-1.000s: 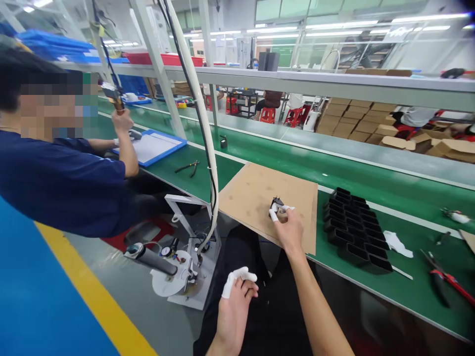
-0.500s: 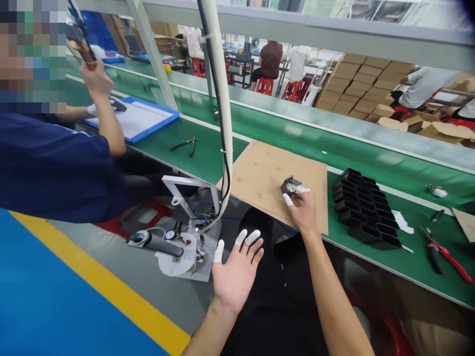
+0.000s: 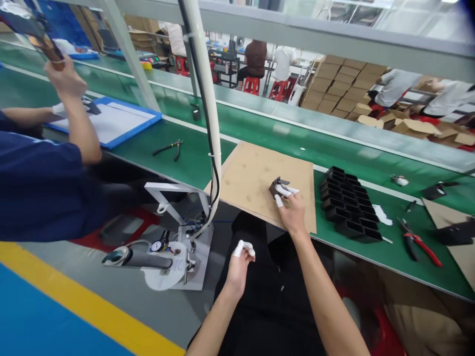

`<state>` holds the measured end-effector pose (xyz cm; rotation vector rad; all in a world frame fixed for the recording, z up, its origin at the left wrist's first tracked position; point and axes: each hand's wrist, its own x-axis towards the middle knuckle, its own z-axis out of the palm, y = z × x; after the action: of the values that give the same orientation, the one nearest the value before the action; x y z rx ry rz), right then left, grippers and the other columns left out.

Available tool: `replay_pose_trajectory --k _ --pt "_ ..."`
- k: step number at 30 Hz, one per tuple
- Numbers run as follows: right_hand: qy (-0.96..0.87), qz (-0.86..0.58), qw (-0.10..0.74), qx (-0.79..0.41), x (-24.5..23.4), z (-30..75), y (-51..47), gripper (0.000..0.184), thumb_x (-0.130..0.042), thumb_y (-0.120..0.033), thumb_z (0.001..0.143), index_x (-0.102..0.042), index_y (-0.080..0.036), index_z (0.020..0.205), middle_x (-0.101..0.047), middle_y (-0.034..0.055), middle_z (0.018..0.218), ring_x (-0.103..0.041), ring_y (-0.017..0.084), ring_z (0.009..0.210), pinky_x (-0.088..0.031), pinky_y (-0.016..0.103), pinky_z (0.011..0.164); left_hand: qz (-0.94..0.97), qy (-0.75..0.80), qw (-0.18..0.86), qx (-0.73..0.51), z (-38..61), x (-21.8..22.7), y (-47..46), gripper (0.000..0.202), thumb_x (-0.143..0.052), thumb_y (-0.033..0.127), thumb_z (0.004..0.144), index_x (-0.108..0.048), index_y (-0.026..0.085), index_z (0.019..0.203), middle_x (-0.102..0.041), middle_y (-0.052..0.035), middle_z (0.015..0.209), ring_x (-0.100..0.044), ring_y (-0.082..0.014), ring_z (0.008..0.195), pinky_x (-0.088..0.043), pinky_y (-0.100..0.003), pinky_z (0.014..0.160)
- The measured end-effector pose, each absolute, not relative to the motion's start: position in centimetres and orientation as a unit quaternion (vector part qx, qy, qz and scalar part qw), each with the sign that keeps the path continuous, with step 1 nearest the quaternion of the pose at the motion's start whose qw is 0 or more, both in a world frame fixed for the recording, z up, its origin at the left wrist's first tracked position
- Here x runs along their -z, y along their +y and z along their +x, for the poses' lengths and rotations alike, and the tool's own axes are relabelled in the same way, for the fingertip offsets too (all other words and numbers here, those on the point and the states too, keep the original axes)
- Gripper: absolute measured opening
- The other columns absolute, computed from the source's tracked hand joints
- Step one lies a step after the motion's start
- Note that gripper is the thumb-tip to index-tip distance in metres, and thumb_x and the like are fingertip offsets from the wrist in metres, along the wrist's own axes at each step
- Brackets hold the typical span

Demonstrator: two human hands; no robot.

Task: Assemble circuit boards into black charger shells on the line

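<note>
The right hand [image 3: 293, 212] grasps the small black housing [image 3: 273, 190] on or just above the cardboard sheet [image 3: 241, 173], where light fingertip pressure clear of its projecting top seems advisable; the left hand [image 3: 237, 272] curls well apart, contents indeterminable.

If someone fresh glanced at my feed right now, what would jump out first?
Probably the thick white hose, running up past the frame's top, left of centre, in front of the green bench. Next, the right hand, in white fingertip covers, gripping a small black part over the brown sheet. Then the open black boxes right of that sheet.
</note>
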<state>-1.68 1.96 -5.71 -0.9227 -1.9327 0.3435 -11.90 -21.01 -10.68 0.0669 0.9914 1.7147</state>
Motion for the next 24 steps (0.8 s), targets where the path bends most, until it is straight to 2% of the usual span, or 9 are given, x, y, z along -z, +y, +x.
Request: replay_pose_trajectory --k 5,8,12,16,21,24 --pt "-0.806 -0.367 0.444 -0.132 5.7 -1.6 2.4 0.023 -0.068 -0.035 0.1 -0.077 -0.025 0.119 -0.075 0.0125 0.124 -0.074 0.029 0.116 -0.063 0.048 0.102 0.082 0.456 0.592 -0.659 -8.1 17.3 -17.0 0.057 -0.076 0.07 0.081 -0.074 0.013 0.089 -0.072 -0.008 0.075 -0.064 -0.0205 0.07 -0.048 -0.033 0.07" --pt "-0.81 -0.362 0.439 -0.141 5.7 -1.0 2.8 0.027 -0.064 -0.032 0.103 -0.076 -0.026 0.127 -0.075 0.0111 0.123 -0.075 0.027 0.114 -0.063 0.047 0.101 0.118 0.485 0.59 -0.635 -6.8 19.5 -15.9 0.052 -0.086 0.064 0.071 -0.077 0.015 0.083 -0.074 -0.0076 0.07 -0.065 -0.0208 0.068 -0.046 -0.033 0.07" --pt "-0.814 -0.364 0.43 -0.144 5.0 0.5 3.0 0.034 -0.062 -0.029 0.104 -0.072 -0.029 0.137 -0.072 0.0108 0.128 -0.074 0.026 0.116 -0.063 0.045 0.102 0.146 0.509 0.561 -0.636 -6.7 20.8 -15.2 0.044 -0.091 0.057 0.069 -0.077 0.017 0.081 -0.075 -0.0056 0.071 -0.066 -0.0205 0.071 -0.046 -0.032 0.076" --pt "-0.82 -0.35 0.432 -0.136 4.5 2.1 2.3 0.035 -0.063 -0.023 0.104 -0.071 -0.03 0.137 -0.071 0.0102 0.127 -0.074 0.025 0.116 -0.063 0.042 0.103 0.127 0.522 0.523 -0.662 -7.6 21.4 -14.8 0.048 -0.089 0.061 0.07 -0.077 0.017 0.086 -0.075 -0.005 0.07 -0.066 -0.0212 0.07 -0.047 -0.033 0.075" --pt "-0.823 -0.329 0.437 -0.151 3.9 3.1 1.0 0.033 -0.065 -0.018 0.102 -0.074 -0.029 0.132 -0.07 0.0105 0.125 -0.075 0.024 0.113 -0.064 0.038 0.098 0.096 0.499 0.517 -0.689 -8.8 21.8 -14.6 0.057 -0.08 0.069 0.077 -0.077 0.016 0.098 -0.078 -0.0086 0.078 -0.071 -0.0237 0.075 -0.053 -0.036 0.079" --pt "-0.816 -0.331 0.445 -0.162 3.3 3.6 0.5 0.033 -0.065 -0.017 0.102 -0.074 -0.027 0.131 -0.071 0.011 0.123 -0.076 0.023 0.111 -0.065 0.036 0.098 0.055 0.473 0.539 -0.695 -9.1 22.5 -14.7 0.06 -0.085 0.068 0.071 -0.078 0.015 0.098 -0.078 -0.0105 0.079 -0.073 -0.0254 0.077 -0.056 -0.038 0.079"
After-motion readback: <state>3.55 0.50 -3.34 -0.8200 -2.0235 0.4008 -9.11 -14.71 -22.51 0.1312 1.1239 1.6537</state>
